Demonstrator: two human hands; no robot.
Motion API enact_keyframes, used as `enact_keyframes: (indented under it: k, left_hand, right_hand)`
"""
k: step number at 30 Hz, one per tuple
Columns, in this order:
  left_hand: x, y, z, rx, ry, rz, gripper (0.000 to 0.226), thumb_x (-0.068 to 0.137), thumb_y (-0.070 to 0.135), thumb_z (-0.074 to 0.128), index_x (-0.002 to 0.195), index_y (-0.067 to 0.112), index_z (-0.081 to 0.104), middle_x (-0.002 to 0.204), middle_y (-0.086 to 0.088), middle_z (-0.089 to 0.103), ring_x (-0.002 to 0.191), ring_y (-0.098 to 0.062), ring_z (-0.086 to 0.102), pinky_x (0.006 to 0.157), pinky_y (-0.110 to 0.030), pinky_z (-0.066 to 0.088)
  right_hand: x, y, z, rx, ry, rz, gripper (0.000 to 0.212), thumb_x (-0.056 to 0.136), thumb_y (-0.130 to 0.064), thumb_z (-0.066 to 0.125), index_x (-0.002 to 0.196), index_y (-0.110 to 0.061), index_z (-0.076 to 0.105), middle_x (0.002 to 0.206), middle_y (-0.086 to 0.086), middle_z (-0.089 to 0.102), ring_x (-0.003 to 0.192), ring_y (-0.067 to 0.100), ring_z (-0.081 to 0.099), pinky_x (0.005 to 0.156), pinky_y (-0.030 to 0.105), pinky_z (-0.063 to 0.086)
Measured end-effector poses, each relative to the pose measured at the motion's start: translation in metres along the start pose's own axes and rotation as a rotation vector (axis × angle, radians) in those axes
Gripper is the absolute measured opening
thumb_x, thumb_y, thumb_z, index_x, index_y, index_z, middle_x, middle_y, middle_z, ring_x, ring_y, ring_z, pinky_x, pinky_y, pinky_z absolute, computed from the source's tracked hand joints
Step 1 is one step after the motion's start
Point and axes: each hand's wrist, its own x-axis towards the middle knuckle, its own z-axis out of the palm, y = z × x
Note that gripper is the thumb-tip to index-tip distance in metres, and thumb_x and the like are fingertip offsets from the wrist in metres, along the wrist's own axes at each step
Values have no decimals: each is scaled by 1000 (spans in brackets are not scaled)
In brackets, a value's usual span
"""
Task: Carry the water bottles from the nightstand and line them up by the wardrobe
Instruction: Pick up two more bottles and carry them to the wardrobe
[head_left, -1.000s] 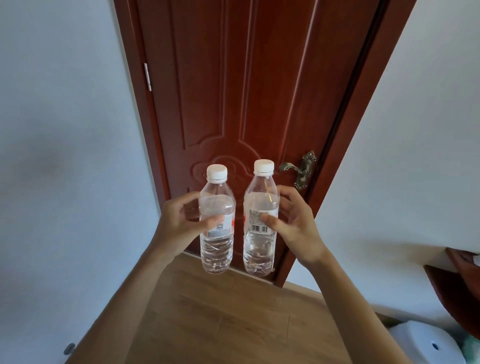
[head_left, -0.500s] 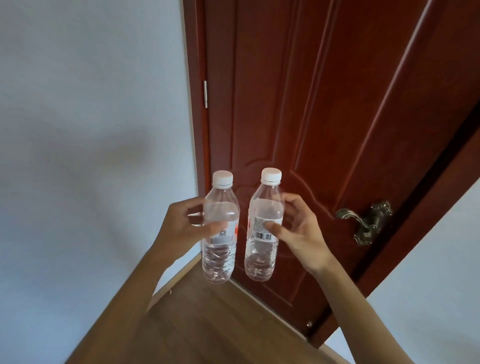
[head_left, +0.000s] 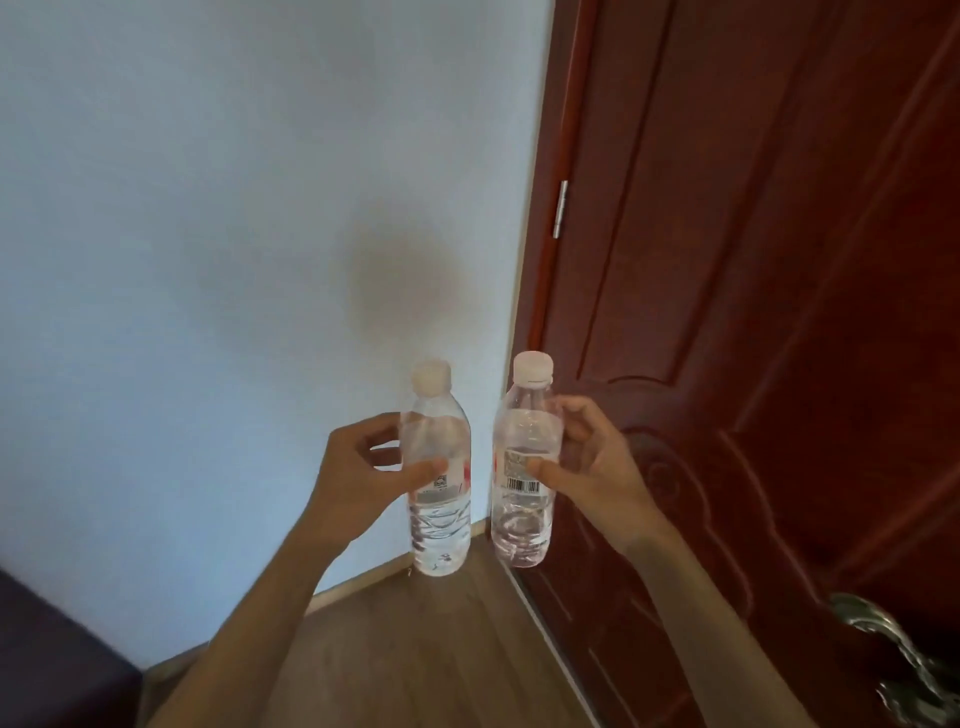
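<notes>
I carry two clear water bottles with white caps, upright and side by side in mid-air. My left hand (head_left: 363, 478) grips the left bottle (head_left: 440, 525) around its label, thumb in front. My right hand (head_left: 597, 473) grips the right bottle (head_left: 522, 519) at its barcode label, thumb in front and fingers behind. A narrow gap separates the bottles. No nightstand or wardrobe shows in the head view.
A pale blue wall (head_left: 208, 260) fills the left. A dark red wooden door (head_left: 753, 312) with a metal handle (head_left: 898, 670) stands on the right. Wood floor (head_left: 415, 649) lies below, and a dark object (head_left: 47, 660) sits at the lower left corner.
The view has swung left: the door slid to the right and the wall now fills the left. Both hands keep the same hold on the bottles.
</notes>
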Motion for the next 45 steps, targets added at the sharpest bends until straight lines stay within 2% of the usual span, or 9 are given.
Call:
enact_keyframes:
  k: [5, 13, 20, 24, 28, 32, 36, 39, 45]
  left_hand:
    - [14, -22, -33, 65, 128, -48, 40, 66, 10, 86, 92, 34, 69, 83, 30, 72, 81, 1, 71, 66, -11, 54]
    - [61, -64, -90, 85, 279, -111, 41, 67, 7, 87, 92, 35, 70, 86, 27, 73, 83, 0, 72, 66, -13, 55]
    - [92, -86, -153, 100, 405, -193, 40, 65, 12, 88, 95, 32, 72, 94, 16, 76, 89, -14, 73, 78, -33, 60]
    - [93, -87, -187, 126, 471, -181, 45, 57, 30, 87, 100, 26, 74, 99, 11, 77, 93, -17, 73, 84, -37, 60]
    - [89, -93, -223, 180, 566, -165, 41, 65, 18, 87, 104, 16, 74, 102, 3, 77, 95, -23, 73, 90, -46, 58]
    - [80, -98, -251, 193, 681, -167, 48, 61, 29, 91, 105, 16, 74, 103, 2, 76, 97, -23, 72, 91, -47, 57]
    - [71, -103, -274, 172, 804, -182, 43, 59, 35, 86, 99, 22, 76, 100, -1, 77, 95, -24, 73, 89, -48, 57]
    - [65, -108, -288, 177, 896, -182, 47, 62, 30, 87, 105, 14, 74, 103, -7, 76, 97, -31, 72, 89, -54, 56]
    - [52, -118, -300, 176, 1140, -241, 47, 67, 15, 89, 107, 1, 69, 99, -10, 76, 91, -29, 74, 81, -37, 60]
  right_hand:
    - [45, 21, 37, -67, -139, 13, 56, 73, -2, 84, 114, -28, 57, 116, 0, 70, 109, 24, 67, 90, 46, 58]
    - [134, 43, 101, -154, -363, -37, 60, 73, 0, 84, 117, -24, 52, 112, -11, 66, 106, 17, 65, 86, 28, 56]
    - [213, 52, 166, -70, -467, -15, 56, 74, -1, 84, 114, -23, 52, 109, 1, 70, 107, 22, 67, 89, 40, 59]
    - [241, 56, 208, -66, -536, -27, 55, 76, -3, 83, 116, -23, 53, 114, 1, 69, 110, 22, 66, 93, 47, 58]
    - [264, 58, 253, -77, -659, -61, 54, 77, -3, 82, 117, -23, 52, 116, 4, 68, 109, 20, 66, 93, 43, 58]
    - [285, 65, 296, -71, -792, -64, 54, 77, -2, 82, 117, -21, 52, 114, 4, 68, 107, 20, 66, 93, 44, 58]
    - [307, 75, 342, -26, -940, -45, 57, 67, -20, 85, 115, -24, 54, 111, 1, 70, 106, 18, 66, 91, 40, 58]
    - [324, 78, 378, 24, -1063, -37, 59, 62, -28, 83, 114, -25, 54, 107, 3, 70, 102, 17, 66, 87, 37, 58]
    - [344, 83, 457, 54, -1378, -93, 60, 65, -32, 82, 117, -25, 52, 111, 3, 68, 107, 21, 65, 92, 41, 57]
